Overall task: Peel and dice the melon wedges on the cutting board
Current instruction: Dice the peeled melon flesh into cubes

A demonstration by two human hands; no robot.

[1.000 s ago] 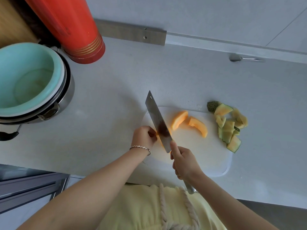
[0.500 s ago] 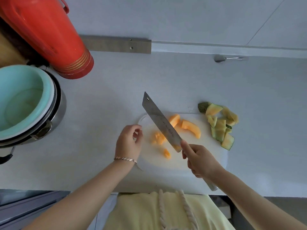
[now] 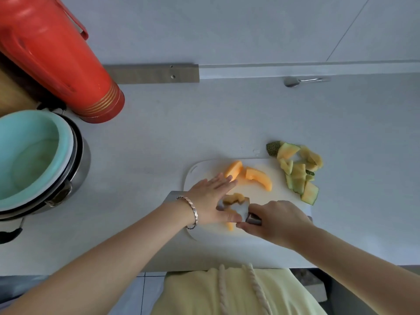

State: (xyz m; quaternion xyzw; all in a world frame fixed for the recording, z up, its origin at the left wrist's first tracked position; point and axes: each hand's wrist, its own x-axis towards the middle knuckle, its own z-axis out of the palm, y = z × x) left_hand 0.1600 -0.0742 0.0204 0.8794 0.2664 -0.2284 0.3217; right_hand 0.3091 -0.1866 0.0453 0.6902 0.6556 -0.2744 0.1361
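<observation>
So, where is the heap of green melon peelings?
Head view: the heap of green melon peelings lies at the white cutting board's far right corner, right of the peeled orange wedges.

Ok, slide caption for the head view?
Left hand steadies diced melon on the knife gripped by the right hand, over the cutting board.

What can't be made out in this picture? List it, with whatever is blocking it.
Head view only:
- knife: blade largely hidden by the left hand and diced melon; handle buried in the right hand.
- diced melon: count unclear, blurred and partly covered by the left hand.
- pot: cut off by the left edge.
- red flask: top cut off by the upper edge.
</observation>
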